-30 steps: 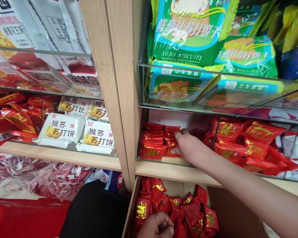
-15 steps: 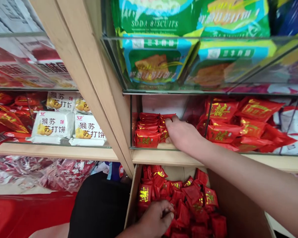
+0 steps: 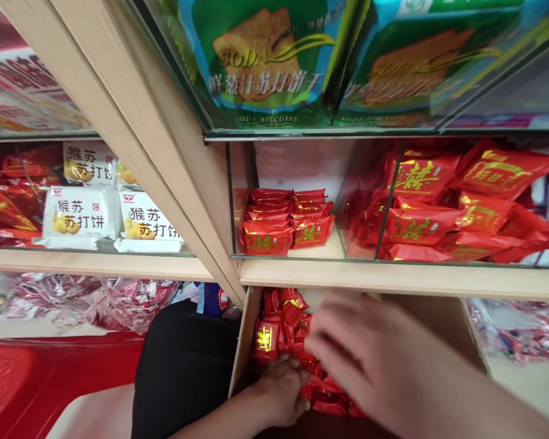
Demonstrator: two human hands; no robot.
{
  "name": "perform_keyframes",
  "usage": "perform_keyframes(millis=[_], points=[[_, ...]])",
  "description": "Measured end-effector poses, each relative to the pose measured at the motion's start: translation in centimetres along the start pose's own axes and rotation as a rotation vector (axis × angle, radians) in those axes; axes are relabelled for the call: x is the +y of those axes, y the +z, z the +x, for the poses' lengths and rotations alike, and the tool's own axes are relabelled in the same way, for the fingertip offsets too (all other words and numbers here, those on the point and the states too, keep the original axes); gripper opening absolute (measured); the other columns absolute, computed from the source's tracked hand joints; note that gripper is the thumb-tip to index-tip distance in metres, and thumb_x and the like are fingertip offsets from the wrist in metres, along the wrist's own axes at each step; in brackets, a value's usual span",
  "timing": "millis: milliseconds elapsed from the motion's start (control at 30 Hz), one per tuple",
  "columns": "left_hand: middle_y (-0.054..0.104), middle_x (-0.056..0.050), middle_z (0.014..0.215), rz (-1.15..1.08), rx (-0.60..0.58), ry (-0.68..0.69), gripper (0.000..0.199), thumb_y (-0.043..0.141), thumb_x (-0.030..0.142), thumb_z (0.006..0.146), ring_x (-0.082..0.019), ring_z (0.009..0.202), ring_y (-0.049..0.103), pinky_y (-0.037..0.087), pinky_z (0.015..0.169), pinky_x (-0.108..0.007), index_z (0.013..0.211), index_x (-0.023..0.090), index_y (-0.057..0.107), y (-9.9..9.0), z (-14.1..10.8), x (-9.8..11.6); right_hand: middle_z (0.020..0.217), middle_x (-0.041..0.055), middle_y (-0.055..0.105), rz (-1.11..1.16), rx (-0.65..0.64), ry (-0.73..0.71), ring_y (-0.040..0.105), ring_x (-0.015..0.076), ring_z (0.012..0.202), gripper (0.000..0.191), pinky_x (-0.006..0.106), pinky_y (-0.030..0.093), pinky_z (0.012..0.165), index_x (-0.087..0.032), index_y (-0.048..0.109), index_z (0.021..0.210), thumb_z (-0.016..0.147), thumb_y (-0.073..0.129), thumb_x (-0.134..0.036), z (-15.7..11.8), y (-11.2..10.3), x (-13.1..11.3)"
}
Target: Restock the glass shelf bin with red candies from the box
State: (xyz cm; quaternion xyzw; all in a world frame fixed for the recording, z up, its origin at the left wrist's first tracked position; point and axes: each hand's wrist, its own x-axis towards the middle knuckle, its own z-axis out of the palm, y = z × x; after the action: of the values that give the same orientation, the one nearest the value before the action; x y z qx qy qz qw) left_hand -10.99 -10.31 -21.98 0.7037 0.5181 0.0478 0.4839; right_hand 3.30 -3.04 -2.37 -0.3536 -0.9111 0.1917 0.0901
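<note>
Many small red packets (image 3: 295, 326) with gold print lie loose in an open cardboard box (image 3: 439, 317) below the shelf. My left hand (image 3: 281, 390) rests on them at the left side of the box, its fingers and thumb apart. Over the middle of the box is my right hand (image 3: 370, 353), smeared by motion; whether it holds anything cannot be made out. In the shelf compartment above, matching red packets (image 3: 268, 238) stand in two short rows behind a clear front strip.
A wooden upright (image 3: 165, 134) divides the shelves. More red packets (image 3: 421, 228) are stacked to the right, and white biscuit packets (image 3: 80, 213) to the left. Green soda biscuit bags (image 3: 260, 67) fill the shelf above. A red plastic surface (image 3: 59, 384) lies at lower left.
My right hand has left the packets on the shelf and come down over the box. My left hand has opened out onto the loose packets. The view has tilted slightly downward.
</note>
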Motion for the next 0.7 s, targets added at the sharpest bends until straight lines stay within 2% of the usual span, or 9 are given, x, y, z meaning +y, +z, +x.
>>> perform_keyframes(millis=[67, 100, 200, 233, 267, 333, 433, 567, 700], points=[[0.059, -0.007, 0.113, 0.028, -0.010, -0.005, 0.033, 0.057, 0.024, 0.069, -0.031, 0.110, 0.047, 0.025, 0.101, -0.047, 0.102, 0.023, 0.062, 0.0, 0.0, 0.1, 0.077, 0.0002, 0.062, 0.245, -0.203, 0.165, 0.057, 0.0146, 0.076, 0.018, 0.026, 0.041, 0.068, -0.021, 0.057, 0.070, 0.083, 0.044, -0.023, -0.3, 5.4, 1.6], [0.059, -0.008, 0.113, 0.048, -0.013, -0.014, 0.034, 0.057, 0.025, 0.069, -0.031, 0.110, 0.047, 0.025, 0.101, -0.047, 0.102, 0.022, 0.062, 0.0, 0.0, 0.2, 0.080, 0.0021, 0.065, 0.324, -0.217, 0.316, 0.059, 0.0164, 0.083, 0.015, 0.026, 0.040, 0.074, -0.020, 0.060, 0.075, 0.081, 0.048, -0.027, 0.1, 8.4, 2.9], [0.059, -0.010, 0.111, 0.097, 0.001, -0.051, 0.031, 0.057, 0.026, 0.069, -0.031, 0.110, 0.047, 0.027, 0.100, -0.046, 0.100, 0.019, 0.062, -0.1, -0.1, 0.3, 0.097, 0.0189, 0.063, 0.314, -0.165, 0.578, 0.060, 0.0245, 0.092, 0.033, 0.033, 0.042, 0.077, -0.005, 0.058, 0.097, 0.082, 0.049, -0.033, 2.8, 16.4, 6.8], [0.060, -0.010, 0.110, 0.100, 0.024, -0.066, 0.029, 0.055, 0.026, 0.071, -0.030, 0.109, 0.048, 0.030, 0.099, -0.044, 0.098, 0.019, 0.062, -0.1, 0.0, 0.4, 0.098, 0.0206, 0.062, 0.319, -0.137, 0.643, 0.060, 0.0248, 0.092, 0.037, 0.034, 0.043, 0.078, -0.003, 0.057, 0.099, 0.082, 0.048, -0.034, 3.7, 18.4, 7.8], [0.061, -0.010, 0.107, 0.069, 0.072, -0.082, 0.026, 0.052, 0.025, 0.073, -0.028, 0.105, 0.051, 0.034, 0.095, -0.041, 0.097, 0.019, 0.062, -0.1, 0.1, 0.4, 0.099, 0.0182, 0.062, 0.328, -0.101, 0.689, 0.060, 0.0231, 0.092, 0.037, 0.034, 0.044, 0.079, -0.004, 0.055, 0.101, 0.083, 0.048, -0.036, 4.4, 19.8, 8.7], [0.063, -0.009, 0.097, -0.049, 0.195, -0.103, 0.022, 0.047, 0.022, 0.076, -0.023, 0.093, 0.056, 0.042, 0.085, -0.035, 0.092, 0.018, 0.062, -0.1, 0.5, 0.3, 0.101, 0.0117, 0.062, 0.354, -0.027, 0.759, 0.060, 0.0195, 0.092, 0.035, 0.035, 0.044, 0.080, -0.009, 0.054, 0.105, 0.084, 0.048, -0.037, 5.3, 21.7, 9.7], [0.062, -0.006, 0.088, -0.322, 0.363, -0.107, 0.021, 0.046, 0.019, 0.076, -0.018, 0.080, 0.056, 0.045, 0.076, -0.029, 0.093, 0.017, 0.058, -0.2, 1.5, -0.1, 0.102, 0.0080, 0.061, 0.391, 0.051, 0.825, 0.059, 0.0183, 0.091, 0.037, 0.037, 0.046, 0.079, -0.012, 0.053, 0.105, 0.080, 0.055, -0.038, 5.2, 22.8, 10.3], [0.059, -0.008, 0.099, -0.775, 0.498, -0.138, 0.037, 0.060, 0.027, 0.069, -0.019, 0.088, 0.056, 0.042, 0.083, -0.031, 0.104, 0.017, 0.052, -0.1, 2.8, -1.0, 0.094, 0.0056, 0.062, 0.432, 0.104, 0.823, 0.059, 0.0165, 0.084, 0.031, 0.034, 0.047, 0.075, -0.012, 0.056, 0.096, 0.074, 0.061, -0.035, 4.5, 23.8, 10.9], [0.050, -0.012, 0.121, -1.172, 0.504, -0.317, 0.054, 0.069, 0.038, 0.063, -0.023, 0.110, 0.048, 0.040, 0.086, -0.032, 0.111, 0.020, 0.050, -0.4, 3.2, -1.4, 0.076, -0.0005, 0.062, 0.447, 0.144, 0.755, 0.059, 0.0126, 0.069, 0.016, 0.030, 0.047, 0.068, -0.014, 0.056, 0.081, 0.074, 0.061, -0.027, 4.3, 23.7, 11.1]])
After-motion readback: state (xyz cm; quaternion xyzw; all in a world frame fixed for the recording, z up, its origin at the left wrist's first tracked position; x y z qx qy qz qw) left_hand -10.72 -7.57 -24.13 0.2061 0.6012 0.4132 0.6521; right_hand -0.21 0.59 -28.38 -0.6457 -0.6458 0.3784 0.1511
